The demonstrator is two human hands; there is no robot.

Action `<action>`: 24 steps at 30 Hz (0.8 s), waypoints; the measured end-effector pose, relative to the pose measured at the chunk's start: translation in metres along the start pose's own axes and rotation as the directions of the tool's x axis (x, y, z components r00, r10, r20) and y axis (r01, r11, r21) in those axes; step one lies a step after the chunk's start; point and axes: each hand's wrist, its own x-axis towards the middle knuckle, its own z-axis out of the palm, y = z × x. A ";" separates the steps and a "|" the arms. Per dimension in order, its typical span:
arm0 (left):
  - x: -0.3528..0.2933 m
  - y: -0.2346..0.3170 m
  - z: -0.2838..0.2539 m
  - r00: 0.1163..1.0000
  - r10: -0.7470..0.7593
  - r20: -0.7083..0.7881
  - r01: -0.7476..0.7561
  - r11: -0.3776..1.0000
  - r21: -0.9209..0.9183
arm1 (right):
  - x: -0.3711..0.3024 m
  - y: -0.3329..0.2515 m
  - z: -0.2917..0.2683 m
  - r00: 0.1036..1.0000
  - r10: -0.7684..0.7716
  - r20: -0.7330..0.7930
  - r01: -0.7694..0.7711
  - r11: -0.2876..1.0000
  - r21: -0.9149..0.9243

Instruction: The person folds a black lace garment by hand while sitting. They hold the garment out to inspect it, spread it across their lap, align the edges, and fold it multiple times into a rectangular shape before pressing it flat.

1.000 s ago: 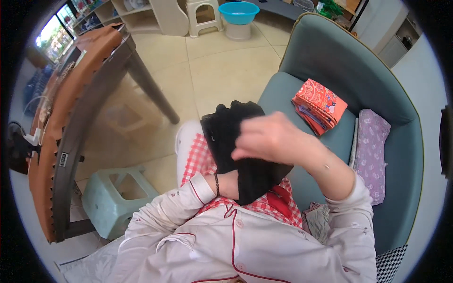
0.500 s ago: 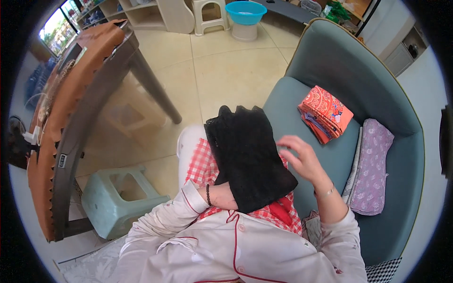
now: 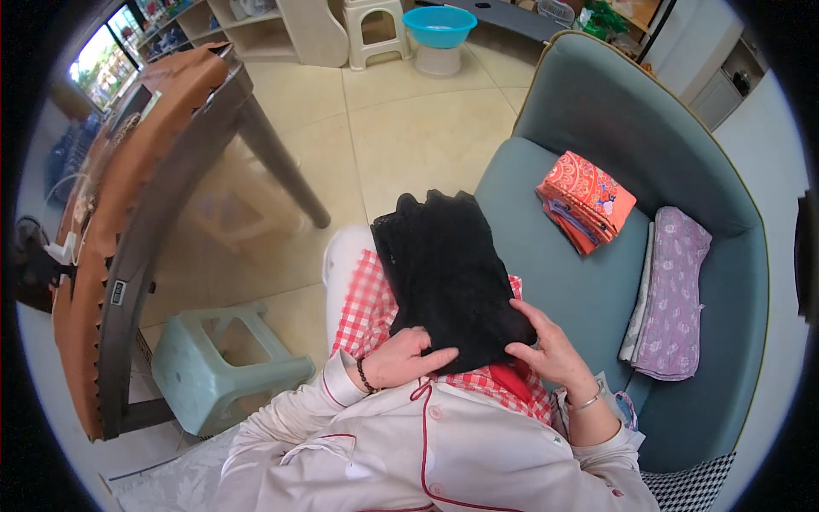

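Note:
Across my lap lies a folded black cloth [image 3: 444, 273] with a wavy, lace-like far edge. My left hand [image 3: 403, 357] grips its near left edge, the thumb resting on top and the other fingers curled. At the near right corner, my right hand [image 3: 550, 348] holds the cloth between thumb and fingers. Beneath the cloth, red-and-white checked fabric [image 3: 363, 303] covers part of my lap. A patch of plain red shows near my right hand.
To my right, a blue-green sofa [image 3: 520, 183] bears a folded orange patterned cloth stack [image 3: 589, 196] and a folded purple floral cloth [image 3: 674, 299]. A pale green stool [image 3: 200, 371] and a table [image 3: 192, 128] stand left. Farther off are a blue basin [image 3: 439, 30] and a white stool [image 3: 375, 34].
My left hand has come out from under the black cloth and rests its thumb on top. The right hand has come down from the air onto the cloth's near right corner.

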 end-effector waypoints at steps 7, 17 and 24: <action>-0.019 0.016 -0.008 0.956 0.291 0.033 -0.290 0.957 -0.008 | -0.013 -0.033 -0.012 0.982 -0.176 0.062 0.184 0.853 -0.489; -0.019 0.026 -0.020 0.926 0.373 0.058 -0.372 0.928 -0.023 | 0.008 -0.031 0.010 0.928 -0.323 0.186 0.368 0.716 -0.593; -0.016 0.001 -0.013 0.954 0.295 -0.048 -0.299 0.943 -0.145 | 0.021 -0.011 0.024 0.848 -0.528 0.047 0.492 0.752 -0.438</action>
